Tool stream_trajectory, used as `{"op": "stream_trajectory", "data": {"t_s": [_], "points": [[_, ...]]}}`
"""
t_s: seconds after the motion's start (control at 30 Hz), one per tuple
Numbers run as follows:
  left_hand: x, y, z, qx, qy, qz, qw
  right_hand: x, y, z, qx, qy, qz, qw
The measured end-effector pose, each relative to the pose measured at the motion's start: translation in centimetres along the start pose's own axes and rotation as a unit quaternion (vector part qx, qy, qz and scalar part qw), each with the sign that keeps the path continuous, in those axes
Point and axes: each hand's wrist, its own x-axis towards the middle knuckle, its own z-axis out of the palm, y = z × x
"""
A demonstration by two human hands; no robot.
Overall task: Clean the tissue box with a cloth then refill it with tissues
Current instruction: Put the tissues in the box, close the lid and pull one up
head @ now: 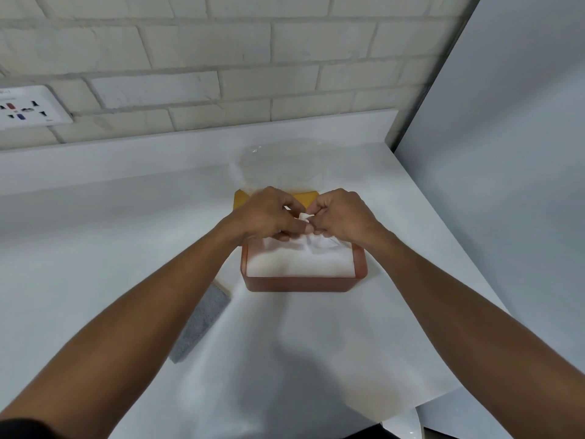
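Reddish-brown box (304, 282) is sitting mid-surface (95, 248), filled with white tissues (299, 263). Your left hand (269, 213) and right hand (340, 217) are both pinching the top tissue (305, 217) above it.

A white brick wall (240, 58) with a socket plate (30, 108) backs the white counter (95, 217).

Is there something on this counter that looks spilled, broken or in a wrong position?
Nothing looks spilled or damaged. The tissue box sits open, filled with tissues; both hands, left hand and right hand, pinch the top tissue. The yellow lid and empty plastic wrapper lie behind, the grey cloth left.
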Motion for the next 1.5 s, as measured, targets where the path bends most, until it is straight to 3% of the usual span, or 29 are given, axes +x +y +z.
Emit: {"op": "stream_trajectory", "data": {"t_s": [0.13,0.23,0.4,0.57,0.8,1.0,1.17,1.5], "points": [[-0.2,-0.7,0.3,-0.040,-0.061,-0.010,0.997,-0.5,0.0,-0.1,-0.001,-0.021,-0.002,1.000],[-0.1,-1.2,0.3,-0.046,-0.056,0.007,0.997,-1.0,-0.1,-0.5,0.022,-0.030,0.004,0.999],[0.1,-1.5,1.0,0.047,0.029,0.024,0.998,-1.3,-0.1,-0.6,-0.006,-0.047,-0.019,0.999],[0.2,-1.8,1.2,0.102,0.038,0.017,0.994,-1.8,-0.3,-0.7,-0.026,-0.076,-0.026,0.996],[-0.3,-2.0,2.6,0.254,0.072,0.078,0.961,-1.2,-0.1,0.5,-0.168,-0.031,-0.041,0.984],[-0.7,-0.9,0.3,0.211,0.006,0.051,0.976,-1.2,-0.2,0.1,-0.146,-0.066,-0.044,0.986],[-0.6,0.8,-1.9,0.239,-0.008,0.038,0.970,-1.5,-1.1,-0.1,-0.196,-0.084,-0.046,0.976],[-0.2,1.0,-3.8,0.213,0.139,0.079,0.964,-0.9,-0.3,-2.3,-0.096,-0.022,-0.044,0.994]]}}
